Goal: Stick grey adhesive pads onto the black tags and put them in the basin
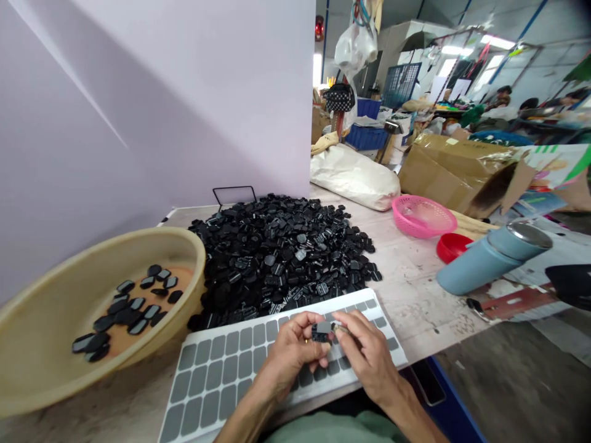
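Between the thumb and fingers of my left hand (290,351) is a small black plastic piece (319,336), held over the sheet. A grey rounded sticker (325,327) lies across its top face. The thumb and fingertips of my right hand (367,351) are pinched at the sticker's right end, close against the piece. Under both hands is a white sheet (375,299) with rows of grey rounded-rectangle stickers. Beyond it a large heap of black plastic pieces (281,258) covers the table.
At left stands a beige basin (194,258) with several black pieces, some grey-faced. To the right are a pink basket (422,215), a red bowl (452,247) and a blue-grey flask (489,258). A white sack (353,175) and cardboard box (455,172) sit behind.
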`<state>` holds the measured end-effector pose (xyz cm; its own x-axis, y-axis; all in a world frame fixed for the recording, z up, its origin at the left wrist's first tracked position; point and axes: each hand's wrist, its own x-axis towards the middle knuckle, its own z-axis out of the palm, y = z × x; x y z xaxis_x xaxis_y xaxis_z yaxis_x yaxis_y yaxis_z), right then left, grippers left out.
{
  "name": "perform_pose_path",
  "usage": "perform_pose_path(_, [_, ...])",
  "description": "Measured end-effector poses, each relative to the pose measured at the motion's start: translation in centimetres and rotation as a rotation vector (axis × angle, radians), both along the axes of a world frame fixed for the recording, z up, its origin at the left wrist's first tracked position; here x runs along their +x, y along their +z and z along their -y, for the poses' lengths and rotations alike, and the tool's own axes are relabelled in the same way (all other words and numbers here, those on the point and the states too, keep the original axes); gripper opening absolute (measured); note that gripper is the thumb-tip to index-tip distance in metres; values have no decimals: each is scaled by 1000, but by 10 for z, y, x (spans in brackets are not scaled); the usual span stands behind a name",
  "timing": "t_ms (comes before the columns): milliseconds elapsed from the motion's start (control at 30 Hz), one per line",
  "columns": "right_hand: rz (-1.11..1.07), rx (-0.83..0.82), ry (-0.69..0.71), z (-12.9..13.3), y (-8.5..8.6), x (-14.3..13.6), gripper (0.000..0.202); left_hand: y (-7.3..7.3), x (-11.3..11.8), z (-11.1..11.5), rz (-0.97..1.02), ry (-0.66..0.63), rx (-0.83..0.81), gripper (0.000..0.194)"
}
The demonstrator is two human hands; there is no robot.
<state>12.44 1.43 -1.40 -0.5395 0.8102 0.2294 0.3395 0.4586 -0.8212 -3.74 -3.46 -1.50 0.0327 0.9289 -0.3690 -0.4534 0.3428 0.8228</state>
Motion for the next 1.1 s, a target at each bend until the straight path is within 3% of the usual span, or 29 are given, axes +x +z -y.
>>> perform_pose_path(167, [69,126,40,3,-5,-3,26,3,2,0,-14,24,-5,43])
perform_pose_path(500, [19,101,16,2,-1,-2,22,1,2,-2,10,28,-23,43])
perform_pose_path(867, [55,156,53,1,-7,-5,26,-3,3,-3,-33,28,-27,43])
perform_pose_path(1100, [110,141,73,1,-6,-3,26,2,0,-2,-78,12,10,43])
